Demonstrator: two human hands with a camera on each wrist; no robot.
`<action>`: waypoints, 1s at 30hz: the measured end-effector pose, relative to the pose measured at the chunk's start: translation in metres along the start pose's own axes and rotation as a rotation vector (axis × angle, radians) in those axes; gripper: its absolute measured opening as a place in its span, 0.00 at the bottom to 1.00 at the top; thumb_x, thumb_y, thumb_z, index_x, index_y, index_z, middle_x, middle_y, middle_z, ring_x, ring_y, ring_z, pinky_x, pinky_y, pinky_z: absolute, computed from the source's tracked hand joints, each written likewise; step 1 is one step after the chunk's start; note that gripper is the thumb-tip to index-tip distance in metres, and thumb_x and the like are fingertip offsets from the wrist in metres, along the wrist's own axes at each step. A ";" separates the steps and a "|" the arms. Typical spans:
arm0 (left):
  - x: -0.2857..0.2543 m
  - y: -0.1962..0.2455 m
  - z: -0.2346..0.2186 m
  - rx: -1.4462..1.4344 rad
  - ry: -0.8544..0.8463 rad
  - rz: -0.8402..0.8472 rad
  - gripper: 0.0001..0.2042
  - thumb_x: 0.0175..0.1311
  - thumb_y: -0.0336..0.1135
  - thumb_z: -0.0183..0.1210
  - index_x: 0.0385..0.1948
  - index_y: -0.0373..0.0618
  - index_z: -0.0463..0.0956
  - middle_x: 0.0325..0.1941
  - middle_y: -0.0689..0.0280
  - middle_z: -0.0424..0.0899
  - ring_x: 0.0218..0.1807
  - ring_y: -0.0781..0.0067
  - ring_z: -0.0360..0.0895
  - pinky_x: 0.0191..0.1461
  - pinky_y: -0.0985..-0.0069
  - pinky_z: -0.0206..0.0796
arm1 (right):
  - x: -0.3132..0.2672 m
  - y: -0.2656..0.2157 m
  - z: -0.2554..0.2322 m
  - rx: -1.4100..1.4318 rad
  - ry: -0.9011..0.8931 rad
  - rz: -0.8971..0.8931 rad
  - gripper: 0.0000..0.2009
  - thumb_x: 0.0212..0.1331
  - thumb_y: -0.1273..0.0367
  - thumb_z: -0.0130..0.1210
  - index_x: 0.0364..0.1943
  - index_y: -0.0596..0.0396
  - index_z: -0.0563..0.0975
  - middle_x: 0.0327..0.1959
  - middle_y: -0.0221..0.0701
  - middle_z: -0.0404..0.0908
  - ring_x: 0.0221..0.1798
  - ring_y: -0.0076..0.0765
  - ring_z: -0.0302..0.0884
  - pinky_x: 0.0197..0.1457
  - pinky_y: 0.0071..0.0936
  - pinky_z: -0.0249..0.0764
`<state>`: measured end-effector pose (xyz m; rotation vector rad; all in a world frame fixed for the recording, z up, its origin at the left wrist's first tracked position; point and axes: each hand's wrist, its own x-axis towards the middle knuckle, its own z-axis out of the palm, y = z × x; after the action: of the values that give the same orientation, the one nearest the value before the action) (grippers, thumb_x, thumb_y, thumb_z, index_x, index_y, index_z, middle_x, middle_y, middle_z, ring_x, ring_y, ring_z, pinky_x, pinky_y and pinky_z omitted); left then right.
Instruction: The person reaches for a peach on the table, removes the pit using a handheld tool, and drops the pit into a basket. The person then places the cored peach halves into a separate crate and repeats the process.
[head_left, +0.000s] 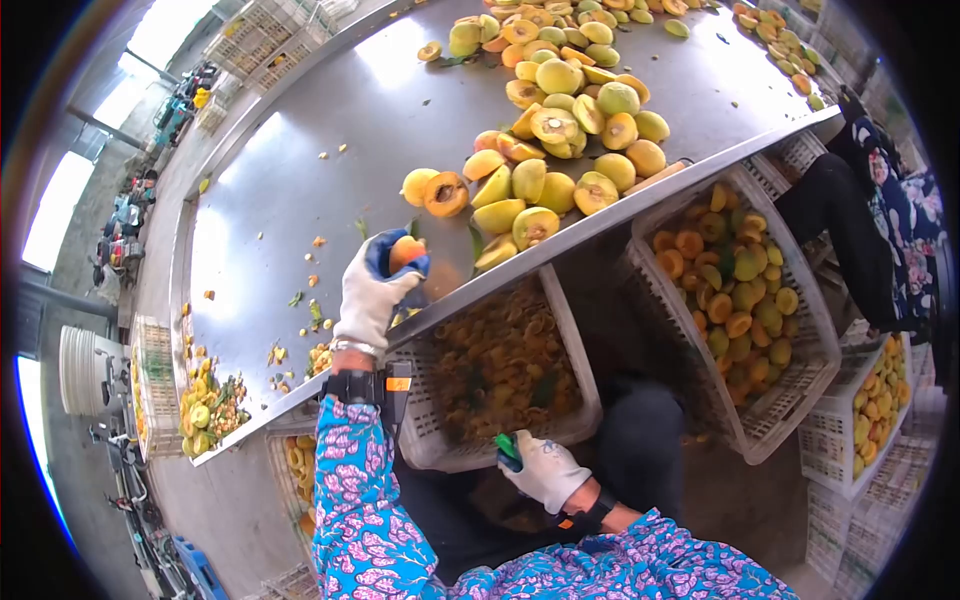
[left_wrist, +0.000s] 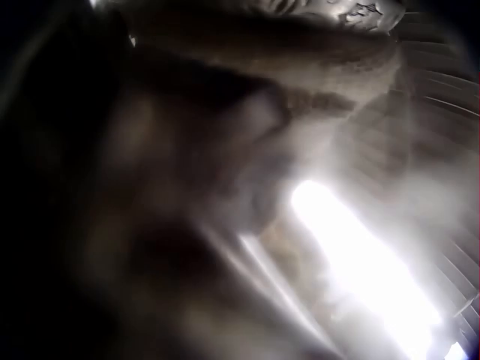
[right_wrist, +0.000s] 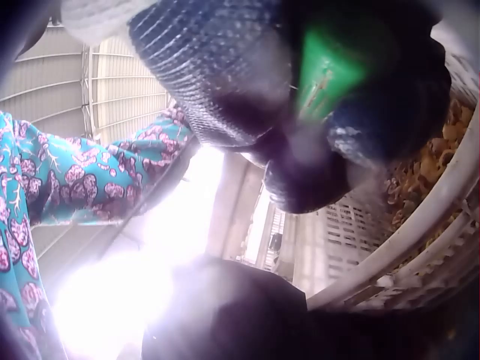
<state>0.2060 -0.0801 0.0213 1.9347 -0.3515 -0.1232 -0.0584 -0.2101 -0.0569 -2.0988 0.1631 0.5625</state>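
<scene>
In the head view my left hand [head_left: 368, 290], in a white glove with blue-coated fingers, grips an orange-yellow apricot [head_left: 406, 253] over the near edge of the metal table [head_left: 370, 160]. My right hand [head_left: 548, 474], gloved alike, is lower down by the rim of a white crate [head_left: 590, 400]. Its fingers curl round a small green tool [head_left: 505, 446]. In the right wrist view the green tool [right_wrist: 328, 73] shows between the dark blue fingers, its working end hidden. Whole and halved apricots [head_left: 560, 125], some with stones showing, lie piled beyond my left hand. The left wrist view is dark and blurred.
The crate below the table edge holds brownish-orange pieces [head_left: 510, 360]. Another crate [head_left: 740, 440] of apricot halves stands to the right, with stacked crates [head_left: 860, 480] beyond. Another person's dark-clothed leg [head_left: 840, 210] is at the right. Scraps and leaves [head_left: 215, 405] lie at the table's left corner.
</scene>
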 end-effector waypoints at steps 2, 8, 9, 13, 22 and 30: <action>-0.034 -0.002 -0.031 -0.602 -0.046 -0.164 0.24 0.58 0.34 0.63 0.56 0.39 0.68 0.49 0.57 0.78 0.48 0.63 0.78 0.53 0.69 0.72 | 0.000 0.001 0.004 0.049 0.032 0.026 0.17 0.57 0.57 0.53 0.33 0.60 0.71 0.26 0.50 0.79 0.32 0.58 0.79 0.36 0.50 0.72; -0.140 0.001 -0.053 -1.443 0.037 -0.323 0.31 0.65 0.58 0.47 0.62 0.43 0.61 0.56 0.52 0.73 0.50 0.53 0.76 0.54 0.57 0.71 | 0.004 -0.024 -0.001 0.183 0.133 -0.139 0.14 0.54 0.61 0.59 0.32 0.59 0.73 0.28 0.48 0.79 0.33 0.52 0.80 0.35 0.42 0.73; -0.154 -0.003 -0.052 -1.438 0.084 -0.350 0.31 0.65 0.59 0.47 0.60 0.43 0.63 0.52 0.53 0.77 0.47 0.56 0.78 0.52 0.58 0.72 | 0.002 -0.037 -0.008 0.198 0.153 -0.174 0.14 0.54 0.61 0.59 0.32 0.59 0.74 0.28 0.48 0.79 0.33 0.52 0.80 0.34 0.42 0.72; -0.193 -0.012 -0.041 -1.484 0.199 -0.422 0.27 0.66 0.58 0.47 0.53 0.42 0.70 0.46 0.55 0.80 0.46 0.58 0.78 0.52 0.59 0.72 | -0.007 -0.096 -0.014 0.252 0.108 -0.277 0.12 0.54 0.65 0.59 0.36 0.57 0.71 0.26 0.47 0.79 0.31 0.55 0.79 0.32 0.42 0.72; -0.224 -0.018 -0.030 -1.499 0.211 -0.338 0.24 0.68 0.56 0.45 0.47 0.42 0.73 0.45 0.57 0.80 0.47 0.59 0.78 0.55 0.59 0.71 | -0.010 -0.128 0.038 -0.229 0.103 -0.364 0.15 0.56 0.62 0.58 0.37 0.58 0.68 0.25 0.46 0.78 0.30 0.54 0.78 0.32 0.43 0.73; -0.230 -0.020 -0.029 -1.382 0.232 -0.262 0.21 0.69 0.51 0.47 0.46 0.39 0.73 0.40 0.58 0.81 0.42 0.63 0.80 0.47 0.65 0.75 | -0.016 -0.127 0.046 -0.248 0.101 -0.376 0.14 0.59 0.63 0.52 0.36 0.62 0.68 0.24 0.48 0.78 0.30 0.54 0.79 0.31 0.44 0.72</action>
<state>-0.0016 0.0218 -0.0045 0.5953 0.1584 -0.2303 -0.0463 -0.1021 0.0253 -2.3228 -0.2531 0.2605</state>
